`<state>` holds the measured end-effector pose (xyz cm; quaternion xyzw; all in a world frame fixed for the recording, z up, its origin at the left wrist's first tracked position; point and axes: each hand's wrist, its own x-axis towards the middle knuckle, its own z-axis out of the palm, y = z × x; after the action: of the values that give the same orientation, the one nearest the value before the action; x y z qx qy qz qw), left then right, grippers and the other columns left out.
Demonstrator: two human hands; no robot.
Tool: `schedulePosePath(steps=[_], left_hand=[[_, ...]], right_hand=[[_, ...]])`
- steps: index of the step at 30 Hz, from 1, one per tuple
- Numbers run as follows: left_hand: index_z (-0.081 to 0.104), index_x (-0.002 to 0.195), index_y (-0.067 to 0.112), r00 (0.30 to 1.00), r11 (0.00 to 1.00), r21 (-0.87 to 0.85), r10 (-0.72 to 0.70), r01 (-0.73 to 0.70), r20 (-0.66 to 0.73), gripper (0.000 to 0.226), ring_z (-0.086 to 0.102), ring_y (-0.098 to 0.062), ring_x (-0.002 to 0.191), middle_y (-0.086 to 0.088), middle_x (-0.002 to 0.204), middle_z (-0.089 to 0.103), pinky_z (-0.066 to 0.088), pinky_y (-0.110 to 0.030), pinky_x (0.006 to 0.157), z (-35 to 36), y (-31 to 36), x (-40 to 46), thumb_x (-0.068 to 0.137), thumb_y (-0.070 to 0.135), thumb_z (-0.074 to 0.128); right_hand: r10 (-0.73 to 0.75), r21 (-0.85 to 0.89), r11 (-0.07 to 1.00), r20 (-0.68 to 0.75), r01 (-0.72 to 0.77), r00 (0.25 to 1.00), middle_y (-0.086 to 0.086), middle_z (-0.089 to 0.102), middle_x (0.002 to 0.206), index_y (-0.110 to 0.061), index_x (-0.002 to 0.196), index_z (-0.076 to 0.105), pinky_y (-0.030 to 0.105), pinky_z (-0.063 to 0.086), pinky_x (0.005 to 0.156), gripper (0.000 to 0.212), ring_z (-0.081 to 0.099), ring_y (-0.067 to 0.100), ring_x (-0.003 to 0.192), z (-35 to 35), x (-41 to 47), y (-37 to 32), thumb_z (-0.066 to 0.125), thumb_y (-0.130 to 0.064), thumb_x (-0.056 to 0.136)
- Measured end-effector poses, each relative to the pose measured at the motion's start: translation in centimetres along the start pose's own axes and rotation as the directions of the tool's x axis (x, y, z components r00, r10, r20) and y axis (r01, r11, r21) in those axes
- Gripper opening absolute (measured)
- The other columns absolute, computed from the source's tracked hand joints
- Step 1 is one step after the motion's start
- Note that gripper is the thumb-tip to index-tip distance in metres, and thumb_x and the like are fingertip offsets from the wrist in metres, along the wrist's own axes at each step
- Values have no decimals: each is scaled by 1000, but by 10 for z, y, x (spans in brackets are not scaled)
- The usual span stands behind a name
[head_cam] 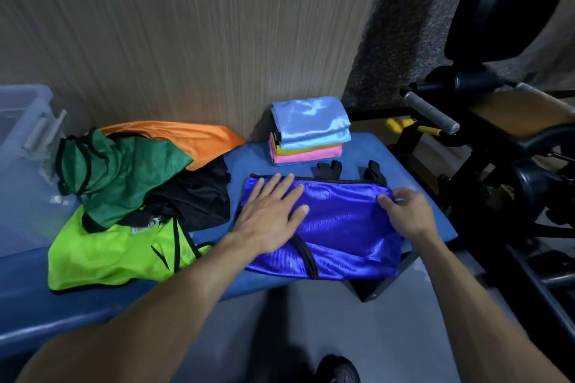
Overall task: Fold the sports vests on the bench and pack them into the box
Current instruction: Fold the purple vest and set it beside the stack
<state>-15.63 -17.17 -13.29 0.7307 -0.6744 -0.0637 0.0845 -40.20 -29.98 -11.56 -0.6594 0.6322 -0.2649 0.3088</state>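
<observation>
A shiny royal-blue vest (339, 227) lies partly folded on the right end of the blue bench (367, 149). My left hand (267, 211) presses flat on its left half, fingers spread. My right hand (404, 211) pinches the fabric at the vest's right edge. Behind it stands a stack of folded vests (308, 130), light blue on top, then yellow and pink. To the left lies a loose heap: a dark green vest (121, 171), an orange vest (193, 134), a black vest (199, 196) and a lime-green vest (115, 252). A clear plastic box (21, 134) stands at the far left.
A wood-grain wall panel (186, 40) rises right behind the bench. Black gym equipment (513, 149) with a grey grip handle (432, 112) crowds the right side. Grey floor and a dark shoe (336, 370) are below the bench edge.
</observation>
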Motion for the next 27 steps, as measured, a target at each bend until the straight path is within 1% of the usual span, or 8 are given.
schedulePosePath(steps=[5,8,11,14,17,20,23,27], left_hand=[[1,163,26,994,993,95,-72,63,84,64,-13,-17,156,2,170,-11,-7,-44,126,-7,-32,-7,107,53,15],[4,163,19,997,982,179,-69,62,31,67,-13,-23,156,-1,170,-10,-9,-49,125,-10,-27,-10,106,53,14],[-3,163,23,986,984,147,-120,102,115,74,-19,-32,154,-1,169,-17,-12,-53,124,-11,-21,-9,103,61,16],[-6,162,33,960,978,140,-182,154,215,85,-22,-41,152,-1,168,-22,-17,-56,121,-19,-19,-5,95,75,26],[18,161,31,999,986,163,-42,36,33,77,-6,-37,156,-3,171,-1,-9,-56,124,-26,-2,-2,95,66,38],[32,158,26,986,990,56,132,-127,-99,64,14,-23,155,1,168,21,3,-43,127,-21,26,3,102,56,37],[12,162,34,991,993,-22,115,-114,71,80,-7,-24,157,4,171,-3,-7,-48,126,-3,37,9,96,75,27],[-11,159,44,974,996,21,78,-84,211,96,-34,-29,149,5,164,-30,-19,-57,120,11,32,16,82,93,20]], right_hand=[[-4,-103,995,0,4,1000,11,68,90,-11,93,64,36,44,75,22,63,33,91,4,0,-4,65,-33,97],[15,-112,994,16,-13,1000,10,67,91,-11,93,64,35,43,75,26,64,34,97,2,0,-5,65,-36,96],[66,-8,998,71,-66,995,9,61,100,-8,103,63,40,49,86,34,61,31,101,-5,-1,-8,68,-41,94],[152,108,979,162,-171,975,6,62,108,-14,112,59,33,50,71,41,63,23,91,-13,-5,-8,75,-43,89],[196,216,944,249,-251,949,6,74,101,-13,109,64,35,55,64,41,72,25,85,-15,-7,-3,82,-39,83],[160,388,874,338,-293,927,11,78,96,-6,111,68,49,60,86,39,75,29,89,-17,-10,1,84,-25,81],[112,459,827,432,-325,895,13,77,106,-12,124,66,55,55,98,46,74,33,100,-24,-17,2,82,-15,81],[44,461,831,503,-311,863,11,76,112,-21,125,67,55,54,98,40,72,35,105,-31,-31,-3,73,-8,88]])
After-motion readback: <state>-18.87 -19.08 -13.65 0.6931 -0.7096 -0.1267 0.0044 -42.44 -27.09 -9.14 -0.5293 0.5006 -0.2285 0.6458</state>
